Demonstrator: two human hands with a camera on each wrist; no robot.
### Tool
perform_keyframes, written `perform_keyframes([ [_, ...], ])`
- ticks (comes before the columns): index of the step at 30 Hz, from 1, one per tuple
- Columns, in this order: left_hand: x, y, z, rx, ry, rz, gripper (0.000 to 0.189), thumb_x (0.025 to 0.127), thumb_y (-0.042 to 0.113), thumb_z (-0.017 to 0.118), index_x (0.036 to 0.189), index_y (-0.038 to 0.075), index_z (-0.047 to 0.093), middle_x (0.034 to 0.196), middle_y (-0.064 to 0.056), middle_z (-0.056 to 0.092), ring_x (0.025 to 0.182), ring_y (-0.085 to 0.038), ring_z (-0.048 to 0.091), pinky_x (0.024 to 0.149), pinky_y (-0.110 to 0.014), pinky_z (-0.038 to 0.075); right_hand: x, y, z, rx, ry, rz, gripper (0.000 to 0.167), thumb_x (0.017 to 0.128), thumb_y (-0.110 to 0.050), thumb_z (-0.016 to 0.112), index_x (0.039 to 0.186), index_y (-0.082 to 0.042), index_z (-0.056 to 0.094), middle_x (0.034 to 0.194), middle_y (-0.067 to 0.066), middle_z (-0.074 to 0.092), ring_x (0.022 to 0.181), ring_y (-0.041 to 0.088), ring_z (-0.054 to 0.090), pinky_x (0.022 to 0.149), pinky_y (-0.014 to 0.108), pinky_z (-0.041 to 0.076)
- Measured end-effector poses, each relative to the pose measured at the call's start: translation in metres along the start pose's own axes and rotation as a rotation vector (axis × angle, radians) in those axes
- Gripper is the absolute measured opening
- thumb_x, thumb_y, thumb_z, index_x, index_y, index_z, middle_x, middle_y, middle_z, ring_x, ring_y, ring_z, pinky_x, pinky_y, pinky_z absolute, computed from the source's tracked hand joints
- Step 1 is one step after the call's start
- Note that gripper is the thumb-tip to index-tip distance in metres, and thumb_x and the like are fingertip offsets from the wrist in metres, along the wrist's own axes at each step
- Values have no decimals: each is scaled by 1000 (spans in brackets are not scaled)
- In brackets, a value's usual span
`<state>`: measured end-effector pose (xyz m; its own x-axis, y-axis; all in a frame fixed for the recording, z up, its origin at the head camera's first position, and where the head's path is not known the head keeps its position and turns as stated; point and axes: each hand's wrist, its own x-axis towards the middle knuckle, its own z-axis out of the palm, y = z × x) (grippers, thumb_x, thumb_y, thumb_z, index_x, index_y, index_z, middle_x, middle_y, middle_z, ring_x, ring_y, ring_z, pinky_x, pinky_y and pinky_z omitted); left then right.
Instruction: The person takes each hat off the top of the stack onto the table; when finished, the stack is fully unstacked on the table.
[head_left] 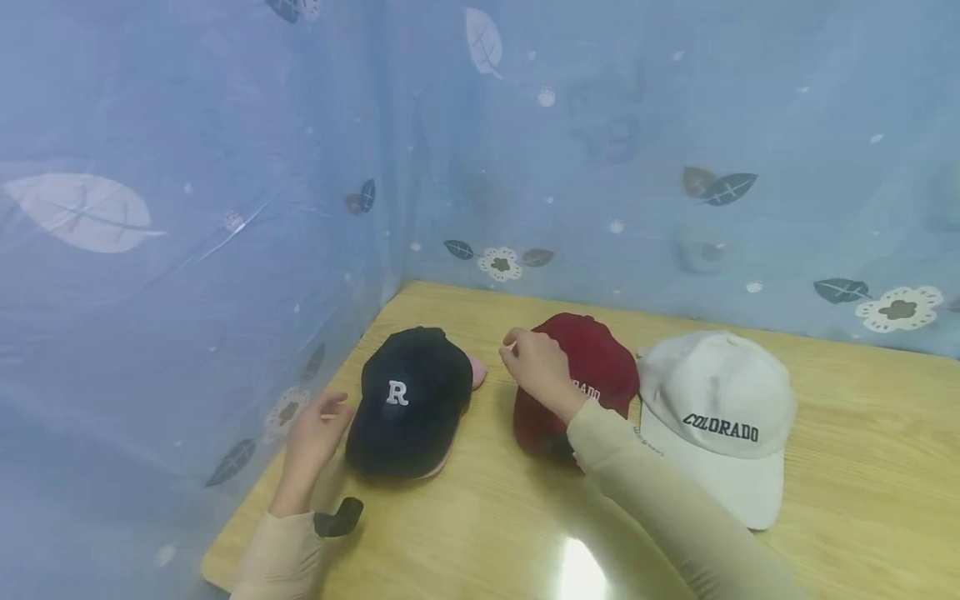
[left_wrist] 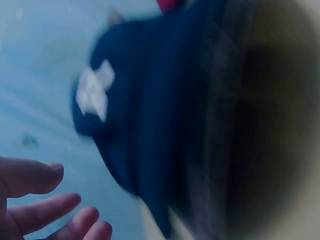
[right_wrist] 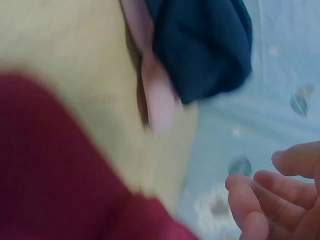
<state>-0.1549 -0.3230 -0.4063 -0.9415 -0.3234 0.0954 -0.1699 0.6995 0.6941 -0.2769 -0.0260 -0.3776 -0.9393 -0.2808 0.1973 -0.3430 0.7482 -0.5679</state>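
On the left of the table lies a dark cap (head_left: 416,400) with a white letter R. A pink piece (head_left: 477,372) shows from beneath it, and in the right wrist view this pink edge (right_wrist: 160,105) runs along its underside. My left hand (head_left: 318,429) is beside the dark cap's left side, fingers relaxed and holding nothing. Over the dark red cap (head_left: 592,350) passes my right hand (head_left: 538,362), its fingers loosely bent with nothing in them, partly hiding the lettering. To its right lies a white cap (head_left: 720,400) marked COLORADO.
Blue patterned sheeting (head_left: 600,167) hangs along the back and left of the wooden table (head_left: 465,542). A small black camera mount (head_left: 339,518) sticks out from the left wrist. The red and white caps lie side by side.
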Motion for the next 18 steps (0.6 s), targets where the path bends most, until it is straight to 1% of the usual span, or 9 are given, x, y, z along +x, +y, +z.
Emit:
perform_keyframes([
  [2,-6,-19,-2,-24,-41,-39,40,95,22,50,125,-3,51,115,-26,57,104,-41,56,81,-48,49,3,-12,18,21,-50,9,25,91,-25,57,109,-10,65,83,2,67,51,11,52,40,26,40],
  [4,-11,-33,1,-90,-102,-94,42,95,22,49,126,-6,48,122,-27,52,112,-42,50,89,-50,45,5,-18,35,59,-100,25,27,91,-26,57,110,-9,64,85,2,68,57,13,58,45,27,44],
  [6,-14,-39,7,-129,-145,-133,44,96,23,48,126,-8,47,126,-29,49,116,-43,46,95,-52,40,7,-19,48,113,-137,40,31,91,-26,56,113,-5,62,94,6,69,70,17,64,55,30,50],
  [8,-16,-42,13,-174,-168,-163,46,96,25,48,126,-10,47,129,-29,47,120,-43,42,98,-53,36,8,-17,59,170,-153,65,34,92,-25,56,116,-1,60,103,11,67,86,22,65,69,34,53],
  [10,-16,-42,18,-179,-156,-157,44,95,25,49,122,-10,51,126,-28,50,116,-42,46,95,-51,40,9,-15,67,211,-146,84,37,92,-24,55,117,3,58,111,14,64,98,26,62,79,37,51],
  [11,-16,-41,20,-180,-143,-156,43,95,25,50,119,-10,54,122,-27,54,110,-40,51,92,-48,43,10,-14,71,229,-139,97,37,92,-23,55,117,4,57,112,15,63,101,27,61,82,38,50],
  [14,-15,-40,23,-231,-123,-196,38,94,23,52,114,-8,58,107,-21,61,88,-27,58,77,-36,50,11,-16,77,255,-112,117,34,91,-20,57,113,4,59,106,15,65,95,26,62,79,38,51],
  [16,-13,-41,22,-266,-103,-223,35,92,20,54,111,-9,58,95,-15,61,74,-18,54,67,-29,49,12,-18,79,263,-95,117,29,89,-19,59,108,4,61,98,13,66,87,23,63,75,36,51],
  [18,-11,-42,21,-297,-98,-246,35,92,19,54,110,-10,58,90,-11,59,69,-14,50,61,-25,46,14,-20,81,273,-85,114,24,88,-17,60,101,3,63,89,11,66,78,20,61,69,34,50],
])
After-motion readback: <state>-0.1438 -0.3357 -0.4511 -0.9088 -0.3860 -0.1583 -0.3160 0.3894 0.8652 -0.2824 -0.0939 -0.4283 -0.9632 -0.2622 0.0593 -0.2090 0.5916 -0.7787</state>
